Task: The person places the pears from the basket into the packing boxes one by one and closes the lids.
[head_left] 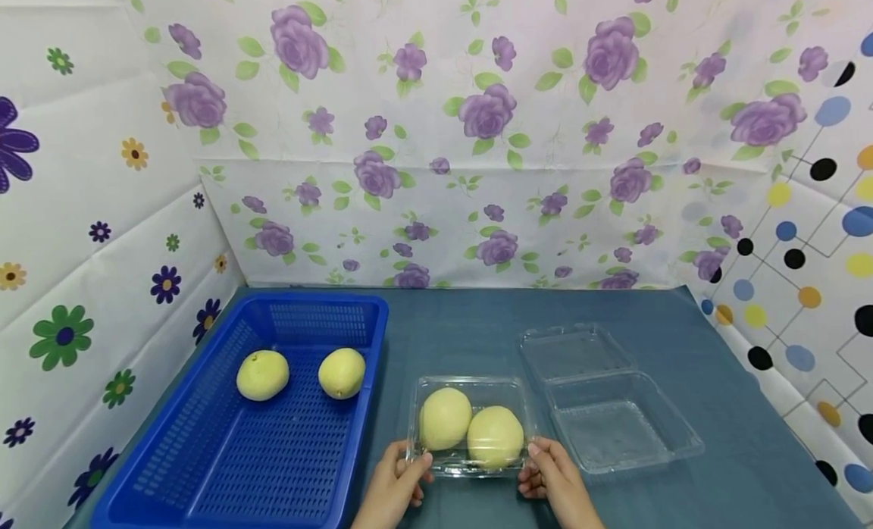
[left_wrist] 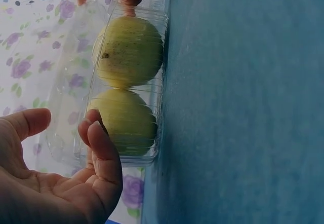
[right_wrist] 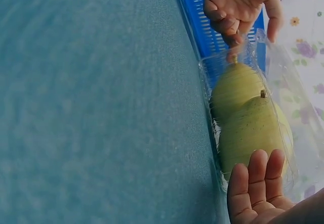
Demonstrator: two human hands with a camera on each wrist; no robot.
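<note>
The left hand [head_left: 392,480] and right hand [head_left: 555,480] grip opposite sides of a clear container [head_left: 494,391], thumbs at the lid, fingers at the base walls. The container, holding two pale yellow fruits [head_left: 445,419], is between the hands. A blue basket [head_left: 273,453] stands left of the left hand; an open container [head_left: 614,423] lies beyond the right hand.

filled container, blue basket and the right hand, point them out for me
Filled container [head_left: 472,378]: head view, back rim
Blue basket [head_left: 273,468]: head view, bare floor
Right hand [head_left: 555,476]: head view, middle of the hand
</note>
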